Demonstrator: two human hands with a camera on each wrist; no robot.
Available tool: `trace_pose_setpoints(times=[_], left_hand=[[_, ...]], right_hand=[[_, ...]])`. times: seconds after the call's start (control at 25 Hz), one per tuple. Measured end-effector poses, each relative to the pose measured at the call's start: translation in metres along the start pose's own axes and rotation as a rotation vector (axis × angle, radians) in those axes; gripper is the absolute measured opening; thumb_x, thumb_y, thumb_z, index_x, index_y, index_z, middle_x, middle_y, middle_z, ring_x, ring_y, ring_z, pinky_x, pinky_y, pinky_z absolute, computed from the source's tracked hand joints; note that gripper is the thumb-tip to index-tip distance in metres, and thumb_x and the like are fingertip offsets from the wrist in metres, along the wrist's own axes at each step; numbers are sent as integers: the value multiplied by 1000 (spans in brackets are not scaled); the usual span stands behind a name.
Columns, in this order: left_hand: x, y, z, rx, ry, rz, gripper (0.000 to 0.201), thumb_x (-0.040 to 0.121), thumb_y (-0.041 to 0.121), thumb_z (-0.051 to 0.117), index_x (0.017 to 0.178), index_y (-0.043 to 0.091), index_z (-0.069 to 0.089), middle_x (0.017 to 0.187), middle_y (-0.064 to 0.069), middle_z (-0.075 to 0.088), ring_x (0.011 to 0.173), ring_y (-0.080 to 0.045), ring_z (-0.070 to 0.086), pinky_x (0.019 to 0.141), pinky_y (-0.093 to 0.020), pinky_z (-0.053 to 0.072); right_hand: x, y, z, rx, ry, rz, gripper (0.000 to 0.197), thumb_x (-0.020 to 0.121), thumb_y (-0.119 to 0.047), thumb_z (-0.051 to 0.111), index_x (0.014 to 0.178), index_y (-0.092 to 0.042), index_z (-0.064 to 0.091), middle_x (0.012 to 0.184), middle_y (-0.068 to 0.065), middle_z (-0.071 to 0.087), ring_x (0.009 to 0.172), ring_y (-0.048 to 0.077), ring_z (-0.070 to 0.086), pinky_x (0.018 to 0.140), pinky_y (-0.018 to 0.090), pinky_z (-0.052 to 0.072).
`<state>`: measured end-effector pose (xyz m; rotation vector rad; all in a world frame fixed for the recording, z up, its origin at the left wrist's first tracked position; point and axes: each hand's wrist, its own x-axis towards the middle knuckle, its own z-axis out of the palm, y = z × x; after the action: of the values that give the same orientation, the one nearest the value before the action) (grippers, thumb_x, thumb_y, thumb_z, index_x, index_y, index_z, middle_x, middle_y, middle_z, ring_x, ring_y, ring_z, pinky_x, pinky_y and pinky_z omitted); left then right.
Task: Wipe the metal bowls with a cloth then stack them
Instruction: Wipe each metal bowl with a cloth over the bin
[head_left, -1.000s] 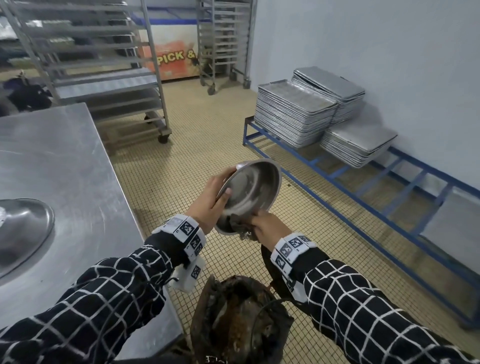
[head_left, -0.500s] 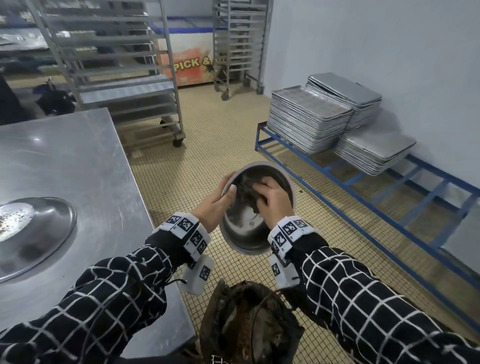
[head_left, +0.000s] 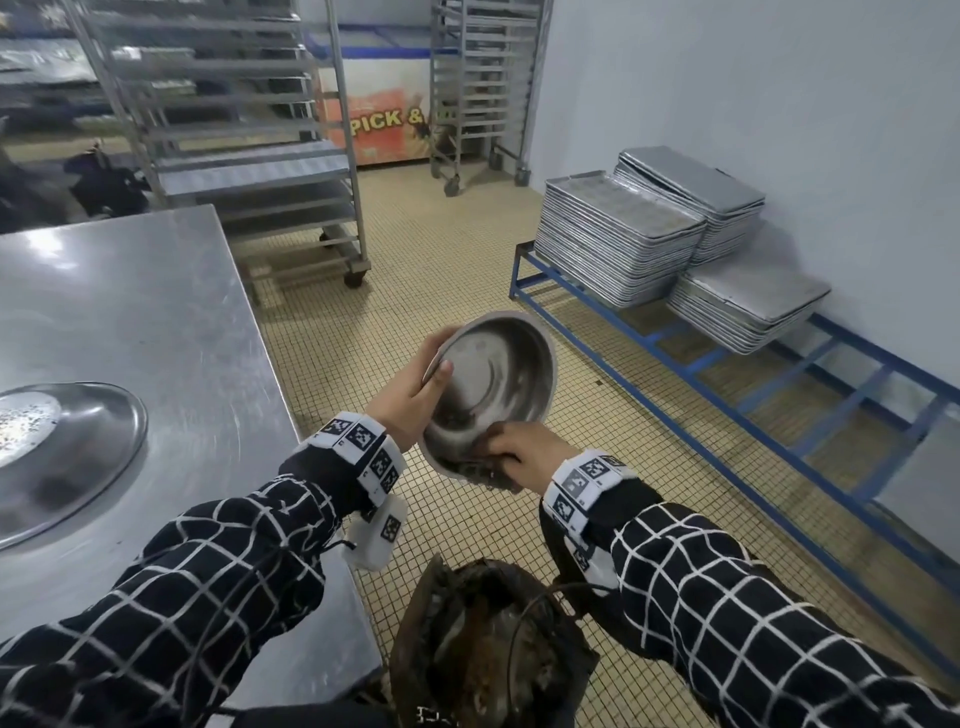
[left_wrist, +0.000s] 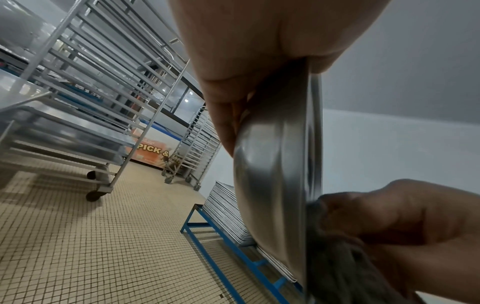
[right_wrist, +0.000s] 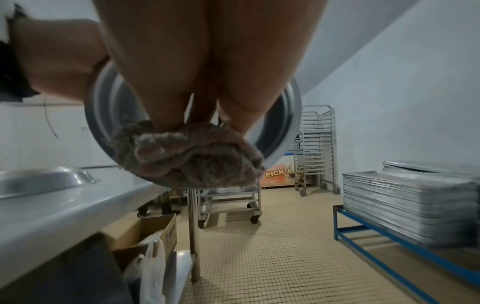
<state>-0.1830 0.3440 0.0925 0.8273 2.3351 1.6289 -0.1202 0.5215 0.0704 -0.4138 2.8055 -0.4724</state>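
I hold a round metal bowl tilted in the air above the tiled floor, its inside facing me. My left hand grips its left rim, thumb inside and fingers behind. My right hand clutches a bunched grey-brown cloth and presses it against the bowl's lower rim. In the left wrist view the bowl shows edge-on with the cloth at its lower edge. A second, wide metal bowl lies upside down on the steel table at my left.
A dirty dark bucket stands on the floor right below my hands. Stacks of baking trays rest on a low blue frame along the right wall. Wheeled tray racks stand behind the table. A cardboard box sits under the table.
My right hand has dragged the cloth from the upper middle of the bowl's inside down to its lower rim. The bowl has tipped up, showing more of its inside.
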Motion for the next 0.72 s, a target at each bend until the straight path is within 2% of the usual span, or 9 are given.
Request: trace_pose_setpoints(times=[0.08, 0.2, 0.28, 0.36, 0.48, 0.52, 0.6, 0.64, 0.72], left_hand=[[-2, -1, 3, 5, 13, 3, 32, 97, 51, 30, 129, 52, 30, 119, 3, 55, 100, -18, 62, 76, -36, 58], [-1, -4, 2, -44, 52, -39, 30, 98, 42, 33, 124, 57, 30, 122, 0, 52, 92, -17, 64, 66, -28, 58], [0, -3, 1, -113, 77, -67, 30, 98, 43, 33, 121, 62, 32, 122, -5, 53, 89, -25, 67, 64, -35, 60], [2, 2, 3, -163, 92, -94, 28, 98, 45, 31, 119, 63, 32, 121, -8, 54, 92, -28, 67, 69, -41, 60], [4, 14, 8, -193, 125, -64, 25, 102, 34, 27, 124, 47, 28, 113, 13, 50, 99, 2, 55, 74, -11, 51], [6, 19, 6, -194, 135, -49, 26, 103, 31, 26, 127, 42, 28, 112, 15, 49, 99, 6, 52, 74, -7, 48], [12, 23, 1, -171, 138, 1, 28, 103, 30, 27, 130, 39, 32, 115, 13, 52, 103, 4, 54, 79, -10, 48], [13, 24, -3, -157, 127, 19, 28, 103, 30, 27, 129, 40, 33, 117, 12, 53, 105, 2, 55, 84, -14, 49], [13, 22, -8, -153, 100, 17, 27, 103, 34, 28, 126, 44, 35, 120, 7, 55, 110, -7, 56, 90, -28, 52]], right_hand=[[-7, 10, 3, 7, 21, 15, 29, 95, -10, 49, 120, -11, 64, 124, 5, 56, 104, 21, 57, 79, 16, 42], [-17, 16, 14, 293, 323, 107, 24, 94, -10, 53, 113, -11, 67, 117, -6, 55, 95, 7, 59, 74, 11, 47], [-16, 8, 15, 574, 592, 270, 24, 95, -12, 52, 115, -7, 63, 110, -7, 54, 87, -2, 57, 67, 5, 46], [-12, -8, 15, 653, 732, 347, 27, 96, -17, 51, 119, -8, 61, 116, -3, 57, 91, -2, 55, 70, 3, 46], [-7, -37, 23, 623, 645, 103, 30, 98, -26, 47, 125, -19, 57, 121, -8, 59, 106, 6, 57, 93, 20, 49], [-6, -43, 29, 585, 562, -12, 35, 99, -30, 44, 131, -22, 52, 123, -7, 59, 110, 6, 56, 98, 23, 47], [-4, -37, 41, 374, 449, -144, 50, 100, -45, 30, 146, -26, 31, 143, -4, 46, 132, 9, 41, 111, 29, 34], [-3, -26, 44, 220, 419, -146, 58, 98, -53, 19, 150, -26, 23, 151, -3, 35, 141, 11, 28, 115, 34, 26], [-4, 0, 48, -36, 399, -58, 70, 93, -61, 0, 151, -27, 20, 155, -4, 26, 145, 15, 13, 118, 41, 15]])
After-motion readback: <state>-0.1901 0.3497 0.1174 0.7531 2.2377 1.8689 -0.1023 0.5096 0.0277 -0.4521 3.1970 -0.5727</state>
